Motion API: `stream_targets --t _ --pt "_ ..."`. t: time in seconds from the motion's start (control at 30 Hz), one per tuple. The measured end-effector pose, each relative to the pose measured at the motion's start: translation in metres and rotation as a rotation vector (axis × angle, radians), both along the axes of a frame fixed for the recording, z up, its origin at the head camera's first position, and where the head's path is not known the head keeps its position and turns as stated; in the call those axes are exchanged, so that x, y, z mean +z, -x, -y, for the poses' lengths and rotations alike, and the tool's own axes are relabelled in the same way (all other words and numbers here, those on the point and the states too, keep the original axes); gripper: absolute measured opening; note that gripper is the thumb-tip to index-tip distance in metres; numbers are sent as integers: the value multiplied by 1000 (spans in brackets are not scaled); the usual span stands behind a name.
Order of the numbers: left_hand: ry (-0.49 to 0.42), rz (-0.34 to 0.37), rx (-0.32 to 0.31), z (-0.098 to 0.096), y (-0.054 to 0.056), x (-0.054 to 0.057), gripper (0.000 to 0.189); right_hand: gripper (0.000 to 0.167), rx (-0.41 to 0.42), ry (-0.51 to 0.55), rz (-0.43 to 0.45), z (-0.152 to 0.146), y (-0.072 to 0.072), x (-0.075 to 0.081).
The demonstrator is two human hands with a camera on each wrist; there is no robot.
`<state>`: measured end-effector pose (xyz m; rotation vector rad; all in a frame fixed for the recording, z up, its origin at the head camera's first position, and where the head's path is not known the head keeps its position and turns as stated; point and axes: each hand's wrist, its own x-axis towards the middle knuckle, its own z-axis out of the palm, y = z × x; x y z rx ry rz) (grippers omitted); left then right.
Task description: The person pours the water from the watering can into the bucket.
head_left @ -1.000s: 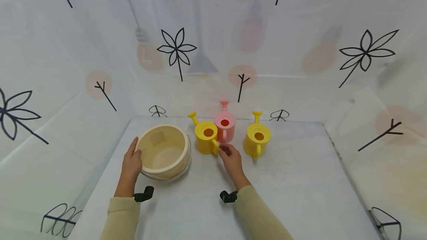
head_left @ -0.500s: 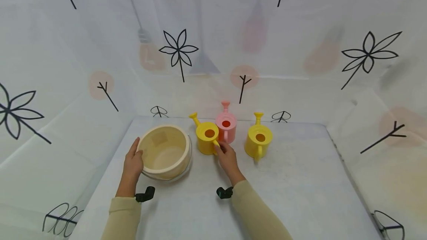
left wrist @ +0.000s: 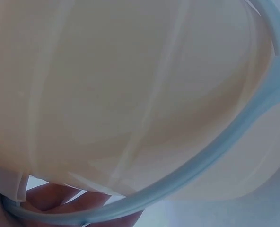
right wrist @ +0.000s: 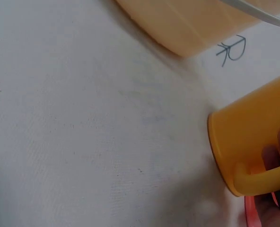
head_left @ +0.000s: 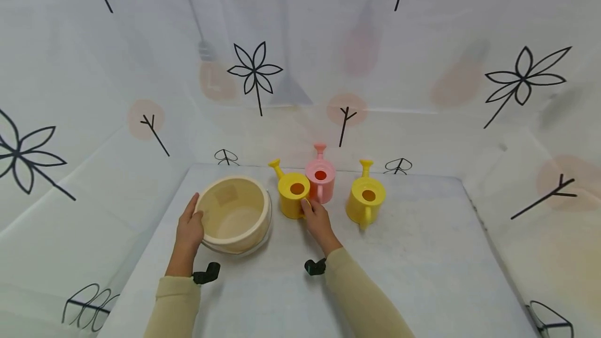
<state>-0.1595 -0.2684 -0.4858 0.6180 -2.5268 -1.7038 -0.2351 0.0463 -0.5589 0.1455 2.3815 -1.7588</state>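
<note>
My left hand [head_left: 189,229] holds the left side of a cream bucket [head_left: 251,234], thumb at the rim. In the left wrist view, fingers [left wrist: 50,196] show beneath its wall, behind a pale grey bail handle [left wrist: 196,165]. My right hand [head_left: 320,224] grips the handle of the left yellow watering can [head_left: 287,206], which is upright beside the bucket. The right wrist view shows that can's handle [right wrist: 260,182] with fingers around it. Close behind and to its right stands a pink watering can [head_left: 328,188]. A second yellow watering can [head_left: 355,206] is farther right, untouched.
The white tabletop [head_left: 422,254] meets patterned cloth walls [head_left: 300,40] at the back and both sides. All three spouts point toward the back wall. A black wrist camera [head_left: 206,273] sits on the left wrist, another [head_left: 314,267] on the right.
My right hand has moved slightly left and up, from beside the left yellow watering can's handle to gripping it. The left hand stays on the bucket; the whole view shifts slightly.
</note>
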Motion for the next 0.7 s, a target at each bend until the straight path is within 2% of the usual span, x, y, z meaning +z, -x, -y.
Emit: stream_targets --t 0.4,0.7 --pt "-1 -11 6 2 1 0 54 54 98 42 106 0 2 1" --pt "2 -21 6 -1 1 0 55 57 92 88 104 -1 -10 -7"
